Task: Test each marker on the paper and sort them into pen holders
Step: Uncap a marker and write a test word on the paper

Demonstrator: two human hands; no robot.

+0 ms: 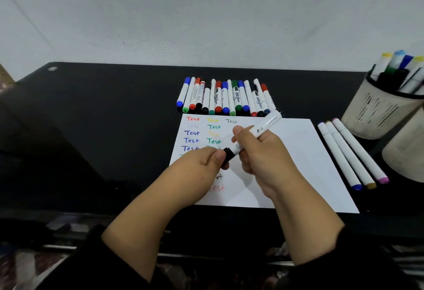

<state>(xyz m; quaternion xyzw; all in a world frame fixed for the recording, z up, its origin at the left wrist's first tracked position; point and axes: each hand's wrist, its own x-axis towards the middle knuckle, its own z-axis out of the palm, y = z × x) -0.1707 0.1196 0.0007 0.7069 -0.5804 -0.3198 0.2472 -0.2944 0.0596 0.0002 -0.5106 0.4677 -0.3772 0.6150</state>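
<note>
White marker (254, 134) held over the paper (286, 158), slanted, black cap end low-left. Right hand (263, 156) wrapped round the barrel; left hand (202, 163) pinching the black cap (227, 154). Cap seated or just parting, can't tell; tip not visible. Looks like the uncap/recap point between tests, which of the two unclear

If uncapping: pull cap straight off along the barrel, then write in a bare patch of paper, right half mostly blank. If recapping: press home, then drop in a holder

Paper flat on black desk (103, 110), left part covered with coloured "Test" marks, some faint, lower ones partly hidden under the hands

Row of markers (224, 96) lying side by side just beyond the paper's far edge, mixed cap colours, probably the untested stock. Three more markers (351, 154) lying just right of the paper, blue, yellow, pink ends toward the camera

Pen holder (376, 113) far right, pale mesh, holding several upright markers, yellow, light blue, blue, green caps showing. Second holder (406, 149) in front of it, cut by frame edge, contents not visible
</note>
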